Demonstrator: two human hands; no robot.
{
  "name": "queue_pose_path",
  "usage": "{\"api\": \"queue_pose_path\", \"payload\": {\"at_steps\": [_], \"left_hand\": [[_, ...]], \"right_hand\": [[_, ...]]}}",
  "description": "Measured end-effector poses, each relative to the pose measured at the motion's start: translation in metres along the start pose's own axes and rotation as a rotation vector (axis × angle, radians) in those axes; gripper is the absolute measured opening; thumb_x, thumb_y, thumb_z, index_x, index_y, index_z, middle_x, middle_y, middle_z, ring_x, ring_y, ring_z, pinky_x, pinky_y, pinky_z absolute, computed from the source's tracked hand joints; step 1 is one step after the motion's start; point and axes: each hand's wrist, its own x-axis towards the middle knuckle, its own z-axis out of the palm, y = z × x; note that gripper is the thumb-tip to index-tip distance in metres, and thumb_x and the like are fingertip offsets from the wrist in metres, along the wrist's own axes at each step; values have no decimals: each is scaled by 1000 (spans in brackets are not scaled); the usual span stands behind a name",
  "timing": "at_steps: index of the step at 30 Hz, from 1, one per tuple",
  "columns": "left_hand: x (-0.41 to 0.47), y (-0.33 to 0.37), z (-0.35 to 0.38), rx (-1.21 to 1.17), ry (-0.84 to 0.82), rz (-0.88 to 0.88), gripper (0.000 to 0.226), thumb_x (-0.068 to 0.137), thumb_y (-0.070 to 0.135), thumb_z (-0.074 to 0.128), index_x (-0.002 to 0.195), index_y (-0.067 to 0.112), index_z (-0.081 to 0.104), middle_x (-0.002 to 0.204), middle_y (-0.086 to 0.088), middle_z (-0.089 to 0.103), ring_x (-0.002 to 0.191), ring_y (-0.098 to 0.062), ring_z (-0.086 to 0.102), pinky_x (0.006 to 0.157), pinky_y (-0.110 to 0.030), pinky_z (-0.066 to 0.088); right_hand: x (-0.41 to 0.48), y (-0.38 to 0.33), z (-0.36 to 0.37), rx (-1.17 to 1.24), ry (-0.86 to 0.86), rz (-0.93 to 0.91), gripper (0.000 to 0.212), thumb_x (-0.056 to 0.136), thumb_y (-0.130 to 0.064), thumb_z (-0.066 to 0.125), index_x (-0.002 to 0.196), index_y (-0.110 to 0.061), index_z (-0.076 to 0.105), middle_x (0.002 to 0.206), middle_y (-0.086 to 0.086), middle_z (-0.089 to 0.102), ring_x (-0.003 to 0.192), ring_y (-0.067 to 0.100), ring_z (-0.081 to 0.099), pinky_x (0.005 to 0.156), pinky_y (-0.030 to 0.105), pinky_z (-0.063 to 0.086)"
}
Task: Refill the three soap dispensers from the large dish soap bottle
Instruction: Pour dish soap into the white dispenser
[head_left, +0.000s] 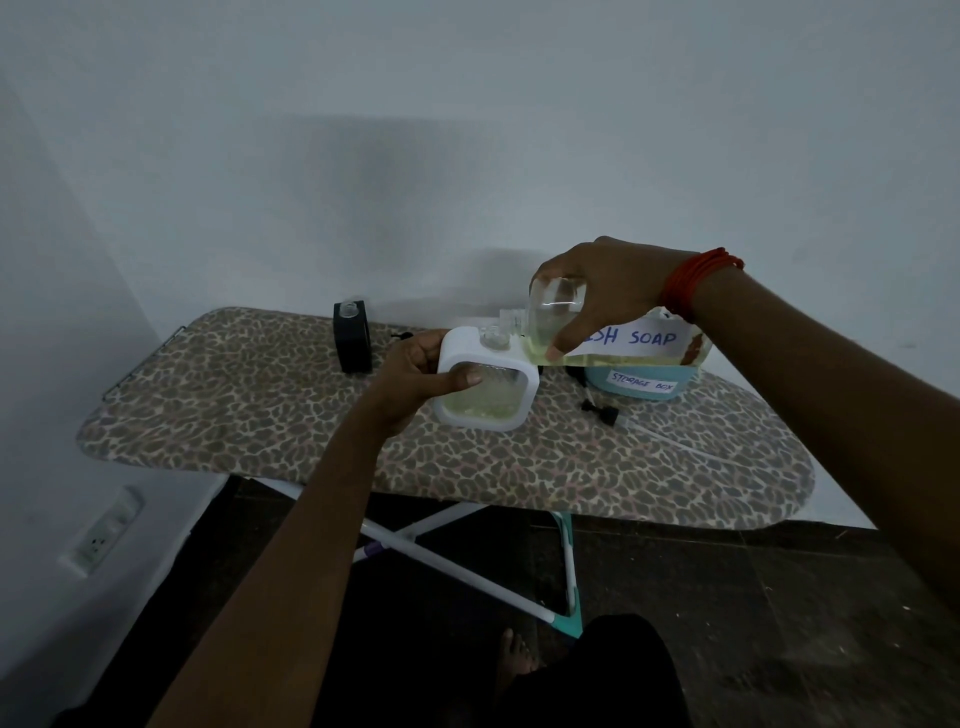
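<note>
My left hand (415, 371) grips a white square soap dispenser (488, 387) with a clear window; it stands on the ironing board with its neck open and pale yellow liquid inside. My right hand (608, 291) holds the large clear dish soap bottle (602, 338) tipped on its side, its open mouth right above the dispenser's neck. A white label on the bottle reads "SH SOAP". Yellowish soap lies along the bottle's lower side. A black dispenser (353, 335) with an open neck stands at the back of the board. A third dispenser is not visible.
A leopard-print ironing board (260, 415) on white crossed legs stands against the wall. A teal tub labelled "STORAGE BOX" (641, 384) sits behind the bottle. A black pump head with tube (605, 413) lies in front of it. A wall socket (101, 532) is low left.
</note>
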Motion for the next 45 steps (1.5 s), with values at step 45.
{"api": "queue_pose_path", "payload": {"at_steps": [45], "left_hand": [[1,-6,-1,4,16,-16,53,74,18,85,125,13,69,121,-18,71,110,-35,69,88,-45,58]], "right_hand": [[-2,0,0,3,-1,-2,65,64,-56,87,120,-33,64,113,-5,70,107,21,63,99,44,50]]}}
